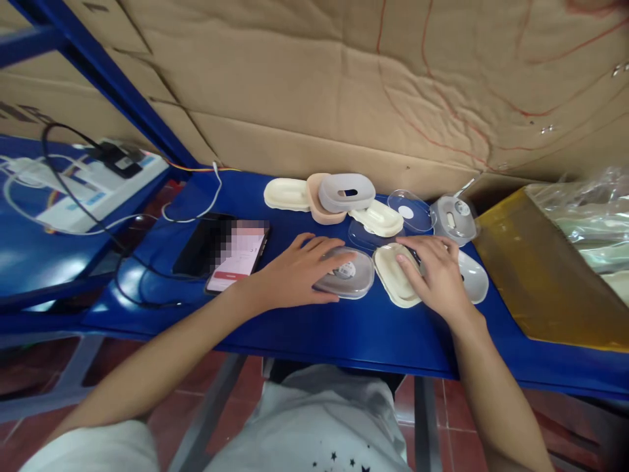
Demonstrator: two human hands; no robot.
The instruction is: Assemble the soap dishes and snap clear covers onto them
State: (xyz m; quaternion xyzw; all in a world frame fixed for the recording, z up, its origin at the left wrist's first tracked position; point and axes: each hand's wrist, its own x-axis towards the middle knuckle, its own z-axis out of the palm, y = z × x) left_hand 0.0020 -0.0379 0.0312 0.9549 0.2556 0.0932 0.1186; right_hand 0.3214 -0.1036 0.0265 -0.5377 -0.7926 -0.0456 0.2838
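Observation:
My left hand [297,274] is around the left end of a greyish oval box with a clear lid [356,278], fingers and thumb bent over it. A round label shows under that lid. My right hand [439,275] is on a cream oval tray [393,275], its thumb lying on top and its index finger at the far edge. Partly behind this hand lies a whitish oval shell [474,278]. Just beyond are another cream tray [381,219] and a clear lid [361,236] lying flat beneath it.
Behind stand a cream tray [285,195], a peach shell [322,211], a grey slotted shell [341,190], a clear lid [413,210] and a grey box [455,219]. A phone [238,255], cables and a power strip [152,167] lie left. A yellowish bin [545,282] borders the right.

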